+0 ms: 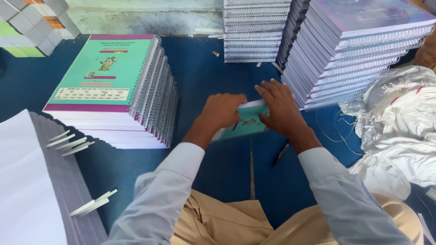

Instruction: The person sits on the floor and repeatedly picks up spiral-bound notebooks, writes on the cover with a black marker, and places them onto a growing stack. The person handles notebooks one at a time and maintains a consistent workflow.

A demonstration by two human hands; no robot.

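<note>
A teal-covered spiral notebook (247, 124) stands tilted on its edge on the blue surface (206, 68), held between both hands. My left hand (221, 111) grips its left side with curled fingers. My right hand (280, 105) presses over its top and right side, fingers spread toward a tall leaning stack of spiral notebooks (359, 50). Both arms wear pale blue sleeves.
A stack of teal and purple covered notebooks (113, 86) lies at the left. A pile of white paper with slips sticking out (41, 190) fills the lower left. More notebook stacks (252, 29) stand at the back. White sacking (399, 127) lies at the right; a pen (281, 153) rests near my right wrist.
</note>
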